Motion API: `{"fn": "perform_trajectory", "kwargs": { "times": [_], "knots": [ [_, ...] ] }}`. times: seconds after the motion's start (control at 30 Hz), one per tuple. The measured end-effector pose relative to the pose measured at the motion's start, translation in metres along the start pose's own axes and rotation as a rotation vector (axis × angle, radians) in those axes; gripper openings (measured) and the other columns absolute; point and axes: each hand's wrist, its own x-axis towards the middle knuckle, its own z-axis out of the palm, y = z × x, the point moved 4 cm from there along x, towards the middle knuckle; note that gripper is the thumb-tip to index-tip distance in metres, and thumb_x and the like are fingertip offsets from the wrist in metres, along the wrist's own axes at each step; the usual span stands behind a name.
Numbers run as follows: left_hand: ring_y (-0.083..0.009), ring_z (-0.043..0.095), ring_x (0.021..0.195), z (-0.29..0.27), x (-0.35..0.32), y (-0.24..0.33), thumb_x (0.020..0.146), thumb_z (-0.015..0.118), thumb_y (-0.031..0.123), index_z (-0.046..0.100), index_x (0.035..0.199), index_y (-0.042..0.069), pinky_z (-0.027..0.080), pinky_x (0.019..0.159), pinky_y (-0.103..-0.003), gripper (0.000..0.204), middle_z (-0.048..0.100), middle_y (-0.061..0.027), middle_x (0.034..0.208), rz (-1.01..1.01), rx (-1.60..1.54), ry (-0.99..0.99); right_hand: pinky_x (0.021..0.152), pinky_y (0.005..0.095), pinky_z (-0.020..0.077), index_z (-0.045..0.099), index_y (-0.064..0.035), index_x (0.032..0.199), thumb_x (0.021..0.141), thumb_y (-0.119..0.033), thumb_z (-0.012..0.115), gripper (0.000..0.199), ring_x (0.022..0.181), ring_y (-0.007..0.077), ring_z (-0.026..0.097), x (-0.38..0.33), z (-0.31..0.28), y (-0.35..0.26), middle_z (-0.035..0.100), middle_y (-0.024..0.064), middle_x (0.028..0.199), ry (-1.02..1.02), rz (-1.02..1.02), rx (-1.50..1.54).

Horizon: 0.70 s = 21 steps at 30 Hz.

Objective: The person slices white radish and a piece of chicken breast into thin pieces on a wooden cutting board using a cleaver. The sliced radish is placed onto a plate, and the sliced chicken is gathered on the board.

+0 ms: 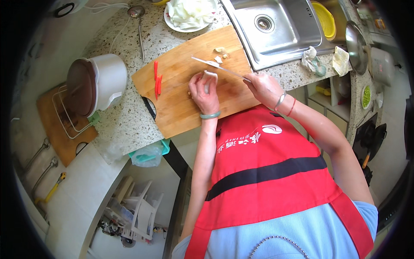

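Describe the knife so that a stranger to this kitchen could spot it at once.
Find the large wooden board beside the metal sink. Over it, the person's right hand grips the knife. Its long, pale, narrow blade sets it apart from the short red strips at the board's left.

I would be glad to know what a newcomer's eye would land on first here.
Probably the bright red cloth apron with a black band, filling the lower middle. Above it, over the large pale-brown wooden cutting board, the right hand holds a long, thin metal knife beside the small white piece in the left hand. Slender red strips stand out on the board's left.
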Motion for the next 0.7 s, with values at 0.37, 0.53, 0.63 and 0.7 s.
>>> {"fn": "perform_trajectory", "kwargs": {
  "times": [0.37, 0.53, 0.63, 0.7],
  "knots": [
    [-0.0303, 0.058, 0.096, 0.002, -0.012, -0.015, 0.078, 0.07, -0.004, 0.062, 0.088, 0.0, 0.05, 0.081, -0.039, 0.013, 0.059, -0.0124, 0.106, 0.057, 0.085, -0.044, 0.059, 0.0492, 0.0522, 0.055, -0.0013, 0.095, 0.089, -0.01, 0.053, 0.012, 0.067, 0.0402, 0.065, -0.036, 0.017, 0.003, 0.064, 0.0205, 0.072, -0.177, 0.026, -0.079],
    [-0.0302, 0.058, 0.096, 0.004, -0.015, -0.022, 0.078, 0.07, -0.003, 0.063, 0.086, -0.001, 0.05, 0.082, -0.039, 0.01, 0.06, -0.0125, 0.106, -0.051, 0.026, -0.042, 0.059, 0.0498, 0.052, 0.056, 0.0, 0.092, 0.086, -0.006, 0.051, 0.01, 0.067, 0.0405, 0.066, -0.024, 0.015, -0.005, 0.064, 0.0211, 0.07, -0.248, 0.067, -0.083],
    [-0.0307, 0.059, 0.095, 0.002, -0.013, -0.022, 0.079, 0.069, -0.002, 0.063, 0.085, -0.001, 0.051, 0.08, -0.039, 0.009, 0.061, -0.0128, 0.103, -0.011, 0.08, -0.048, 0.06, 0.0496, 0.0526, 0.058, 0.0006, 0.091, 0.085, -0.006, 0.052, 0.011, 0.069, 0.0404, 0.066, -0.013, 0.014, -0.012, 0.065, 0.0216, 0.072, -0.283, 0.08, -0.087],
    [-0.0313, 0.059, 0.093, 0.001, -0.009, -0.019, 0.08, 0.068, -0.002, 0.063, 0.086, 0.0, 0.051, 0.08, -0.039, 0.008, 0.061, -0.0132, 0.101, 0.005, 0.083, -0.048, 0.061, 0.0492, 0.0532, 0.059, 0.0008, 0.091, 0.084, -0.006, 0.052, 0.012, 0.071, 0.0402, 0.067, -0.001, 0.016, -0.018, 0.066, 0.0219, 0.074, -0.282, 0.068, -0.087]
  ]
}}
